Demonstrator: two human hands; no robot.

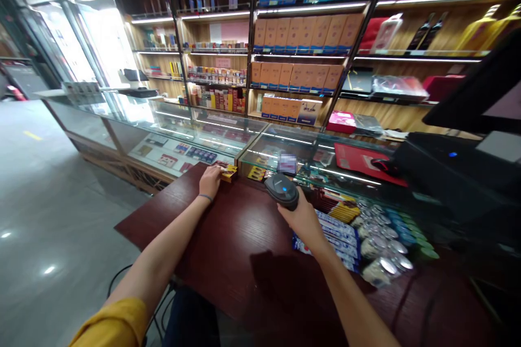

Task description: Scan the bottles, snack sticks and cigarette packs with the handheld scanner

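My right hand (303, 219) is closed round the grip of a dark grey barcode scanner (282, 190) with a blue light on top, held over the dark red wooden counter (232, 244). My left hand (210, 180) reaches forward to the counter's far edge and rests with curled fingers on a small yellow and red packet (228, 173). A second yellow packet (256, 173) lies a little to the right, just under the scanner's nose. A thin band circles my left wrist.
Glass display cases (195, 130) run along the back and left. Shelves of orange boxes (301, 73) and bottles stand behind. Blue-and-white packs (337, 233) and several lidded jars (382, 252) lie right of my hand. A black till and monitor (456, 168) fill the right side.
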